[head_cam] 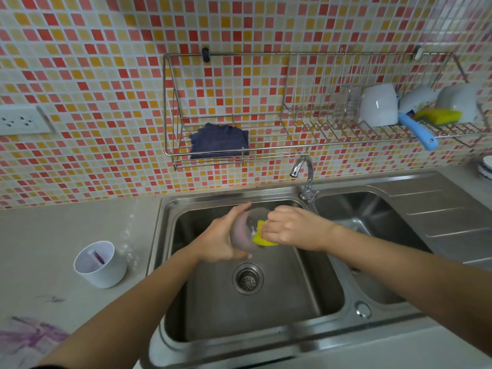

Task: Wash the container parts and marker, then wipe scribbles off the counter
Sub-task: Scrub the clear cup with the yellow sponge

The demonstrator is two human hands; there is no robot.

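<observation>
A: Purple-tinted plastic, that container part (239, 233). Where is it?
B: Over the left basin of the steel sink (266, 310), above the drain. The left hand (219, 241) grasps it from the left, fingers and thumb curled round its edge.
A: And the right hand (290, 227)?
B: It grips a yellow sponge (262, 240), pressed against the part.
A: The marker (98, 257)?
B: Standing in a white cup (106, 272) on the surface (66, 230), left of the sink.
A: Scribbles (29, 334)?
B: Purple streaks on the surface at the lower left, well apart from the cup. A dark blue cloth (219, 142) lies in the wire rack (266, 134) on the tiled wall.
</observation>
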